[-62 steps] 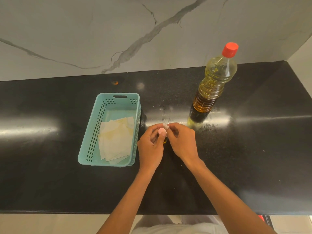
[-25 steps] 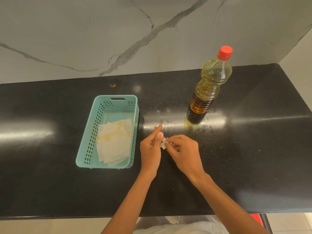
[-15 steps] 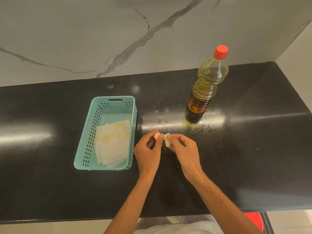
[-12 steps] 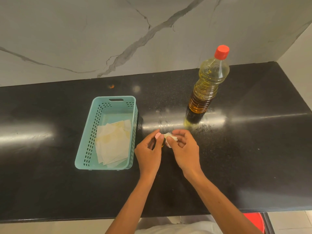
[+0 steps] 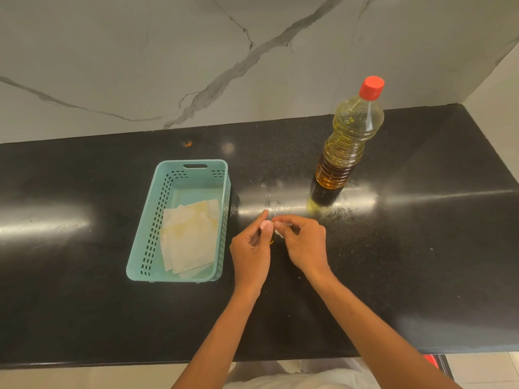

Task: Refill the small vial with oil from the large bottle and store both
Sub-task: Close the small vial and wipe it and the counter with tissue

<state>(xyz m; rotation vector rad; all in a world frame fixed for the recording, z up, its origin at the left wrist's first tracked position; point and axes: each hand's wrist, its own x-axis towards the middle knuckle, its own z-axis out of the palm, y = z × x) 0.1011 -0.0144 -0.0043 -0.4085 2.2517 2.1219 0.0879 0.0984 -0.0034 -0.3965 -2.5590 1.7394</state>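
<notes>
Our left hand [image 5: 250,249] curls round the small vial [image 5: 266,226], of which only the pink cap shows clearly. Our right hand [image 5: 305,245] pinches a white scrap [image 5: 279,232] just beside that cap. Left of the hands stands a teal basket [image 5: 151,220] holding paper sheets [image 5: 191,237]. The red-capped large bottle [image 5: 348,147] stands upright behind the hands on the black table [image 5: 421,248].

Black speckled tabletop [image 5: 421,248] under a white, grey-veined wall [image 5: 112,51]. Left of centre, a teal perforated basket [image 5: 171,277] holds cream papers [image 5: 191,237]. Upper right, a bottle [image 5: 348,141] of golden oil has a red cap [image 5: 371,87].
</notes>
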